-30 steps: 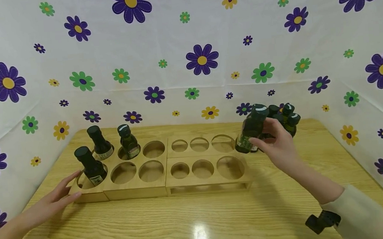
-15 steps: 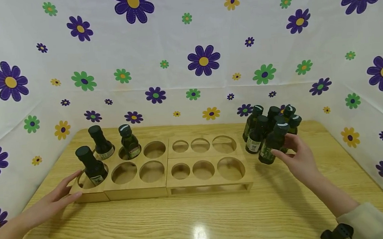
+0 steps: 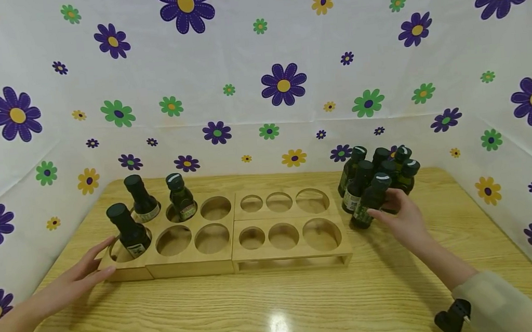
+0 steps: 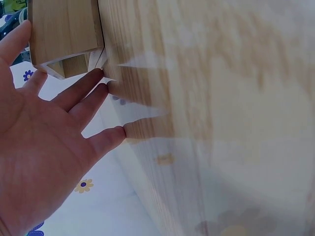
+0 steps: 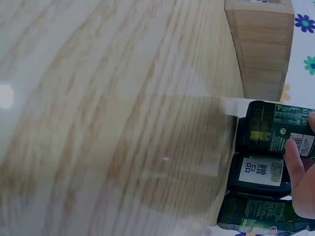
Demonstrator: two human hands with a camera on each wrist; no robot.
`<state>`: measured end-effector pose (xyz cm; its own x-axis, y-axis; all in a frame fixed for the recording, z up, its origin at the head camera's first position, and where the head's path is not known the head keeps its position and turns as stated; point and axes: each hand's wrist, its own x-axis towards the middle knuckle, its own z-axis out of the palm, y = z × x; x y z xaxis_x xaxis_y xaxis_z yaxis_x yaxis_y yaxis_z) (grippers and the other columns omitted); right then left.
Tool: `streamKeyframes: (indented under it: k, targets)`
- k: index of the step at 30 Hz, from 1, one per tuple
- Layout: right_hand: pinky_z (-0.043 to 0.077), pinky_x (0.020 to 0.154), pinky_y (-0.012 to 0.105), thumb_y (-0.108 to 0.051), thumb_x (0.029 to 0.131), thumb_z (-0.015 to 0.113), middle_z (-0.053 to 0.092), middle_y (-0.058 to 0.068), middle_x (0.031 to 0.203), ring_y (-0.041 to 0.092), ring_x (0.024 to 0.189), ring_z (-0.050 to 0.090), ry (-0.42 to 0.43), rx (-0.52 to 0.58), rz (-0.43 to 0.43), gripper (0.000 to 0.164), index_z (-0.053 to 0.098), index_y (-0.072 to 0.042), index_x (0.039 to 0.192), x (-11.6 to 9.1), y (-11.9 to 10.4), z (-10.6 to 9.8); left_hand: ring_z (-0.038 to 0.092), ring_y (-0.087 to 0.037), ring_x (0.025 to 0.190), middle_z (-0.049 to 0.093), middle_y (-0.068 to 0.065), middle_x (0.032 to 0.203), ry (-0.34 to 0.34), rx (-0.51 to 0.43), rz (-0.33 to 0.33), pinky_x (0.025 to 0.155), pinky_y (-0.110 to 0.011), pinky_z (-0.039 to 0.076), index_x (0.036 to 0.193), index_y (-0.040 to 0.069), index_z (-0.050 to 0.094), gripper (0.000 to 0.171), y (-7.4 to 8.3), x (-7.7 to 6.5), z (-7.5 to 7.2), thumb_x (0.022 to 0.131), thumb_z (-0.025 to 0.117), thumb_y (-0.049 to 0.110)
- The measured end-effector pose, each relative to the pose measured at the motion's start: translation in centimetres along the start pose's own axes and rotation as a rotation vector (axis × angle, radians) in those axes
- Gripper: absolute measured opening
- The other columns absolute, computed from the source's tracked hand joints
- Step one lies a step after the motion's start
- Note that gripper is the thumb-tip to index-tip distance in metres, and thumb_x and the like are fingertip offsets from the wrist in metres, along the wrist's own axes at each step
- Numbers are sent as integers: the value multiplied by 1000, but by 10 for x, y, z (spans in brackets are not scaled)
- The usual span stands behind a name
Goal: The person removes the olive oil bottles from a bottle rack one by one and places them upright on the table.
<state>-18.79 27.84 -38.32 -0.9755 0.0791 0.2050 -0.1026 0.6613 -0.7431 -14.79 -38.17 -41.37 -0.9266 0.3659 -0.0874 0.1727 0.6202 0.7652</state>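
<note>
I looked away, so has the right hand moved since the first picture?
Yes. Against the wooden rack, the right hand is farther right and lower in the head view.

My left forearm reaches forward from the near corner, and my left hand is extended, palm inward, its fingers spread and nearly straight. My right forearm slants forward and inward; my right hand is bent in a pinching grip, thumb foremost.
</note>
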Motion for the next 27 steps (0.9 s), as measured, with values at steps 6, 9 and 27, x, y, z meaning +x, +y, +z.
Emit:
streamKeyframes:
  k: [6,9,27]
  targets:
    - [45,91,54,-16,93,68,46,32,128,45,116,49,-16,2,1,64,33,14,137,2,3,4,22,-69,123,8,-34,153,-1,2,-6,88,-72,36,156,5,2,67,2,0,1,105,44,18]
    - [45,92,54,-17,94,67,45,33,129,46,118,49,-20,5,5,65,32,14,138,3,4,5,21,-70,123,8,-34,153,-2,-2,-6,88,-72,36,156,6,2,67,2,0,1,105,44,18]
    - [42,97,52,-16,94,67,43,32,132,45,120,46,-27,67,-25,63,32,11,139,4,8,8,17,-71,123,5,-35,154,-3,-21,-13,89,-73,33,155,5,0,68,-1,0,0,105,44,18]
